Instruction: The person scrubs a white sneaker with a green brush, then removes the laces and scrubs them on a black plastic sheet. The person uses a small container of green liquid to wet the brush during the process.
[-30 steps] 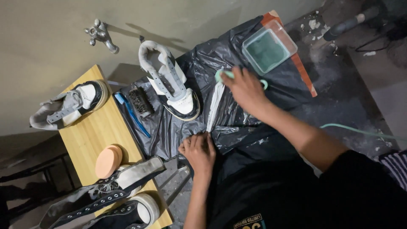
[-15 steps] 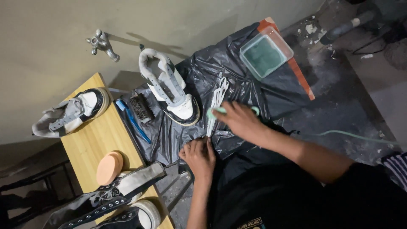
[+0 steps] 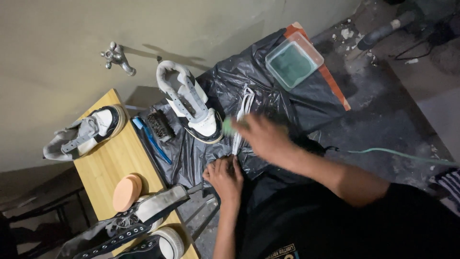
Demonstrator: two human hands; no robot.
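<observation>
The left hand [image 3: 224, 176] lies palm down near 6 o'clock, fingers bunched and pointing toward 12. The right hand [image 3: 261, 136], motion-blurred, reaches in from 4 o'clock, forearm bare, its grip curled closed.

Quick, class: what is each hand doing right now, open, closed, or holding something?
Left hand: fingers pressed down on the near end of the white laces.
Right hand: blurred, closed around a green brush above the laces.
</observation>
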